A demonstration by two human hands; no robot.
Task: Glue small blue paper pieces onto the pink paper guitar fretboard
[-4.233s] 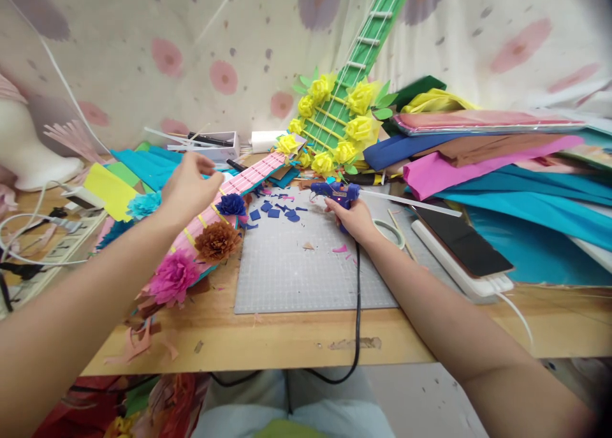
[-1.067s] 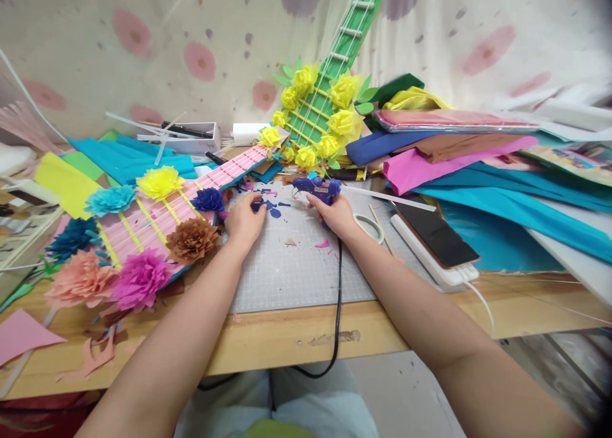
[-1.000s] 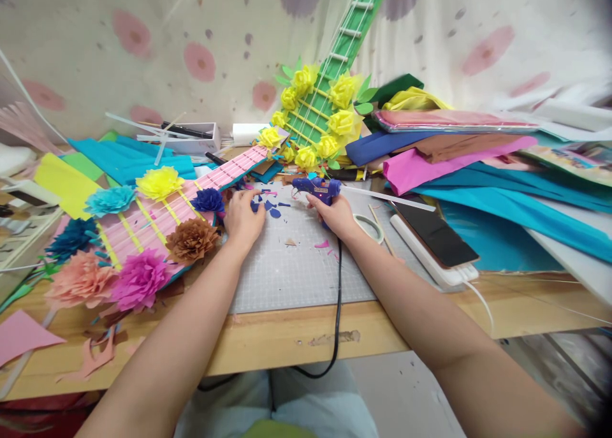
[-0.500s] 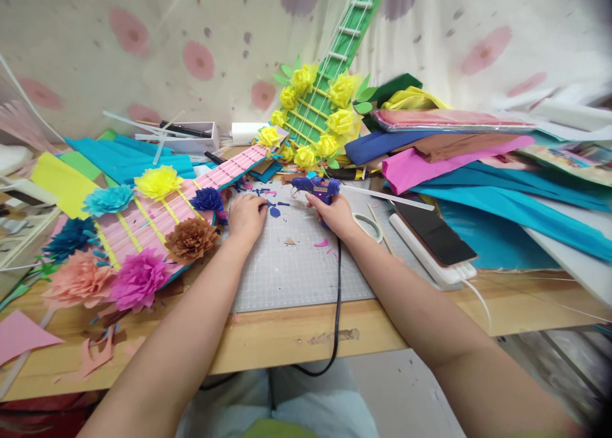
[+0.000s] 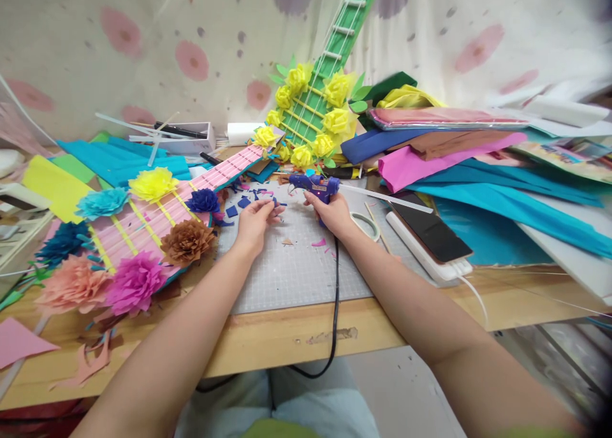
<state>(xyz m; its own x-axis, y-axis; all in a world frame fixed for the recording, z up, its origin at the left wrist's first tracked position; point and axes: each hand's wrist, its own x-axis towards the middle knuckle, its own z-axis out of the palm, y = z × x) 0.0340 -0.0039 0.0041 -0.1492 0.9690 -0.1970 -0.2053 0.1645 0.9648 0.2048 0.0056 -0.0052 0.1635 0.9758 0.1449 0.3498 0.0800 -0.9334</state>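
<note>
My right hand [image 5: 331,213] is closed round the handle of a blue hot glue gun [image 5: 313,184], its nozzle pointing left and a long white glue stick [image 5: 385,197] coming out of its back. Above the grey cutting mat [image 5: 291,272], my left hand [image 5: 255,222] pinches a small dark blue paper piece [image 5: 281,203], mostly hidden by the fingers. Dark blue paper scraps [image 5: 232,211] lie just beyond that hand. On the left rests a pink paper guitar [image 5: 138,231] with paper flowers, among them a dark blue one [image 5: 203,200] and a brown one [image 5: 188,241].
A green guitar [image 5: 310,100] with yellow roses leans at the back. Crepe paper sheets [image 5: 478,176] pile up on the right, near a phone [image 5: 433,231] on a white power strip [image 5: 421,250]. A tape roll [image 5: 366,226] lies beside my right wrist. The gun's black cord [image 5: 336,298] crosses the table edge.
My left hand has lifted from the mat and shifted slightly right, now pinching a blue paper piece. The round blue scrap beside it no longer shows on the mat. My right hand stays nearly still.
</note>
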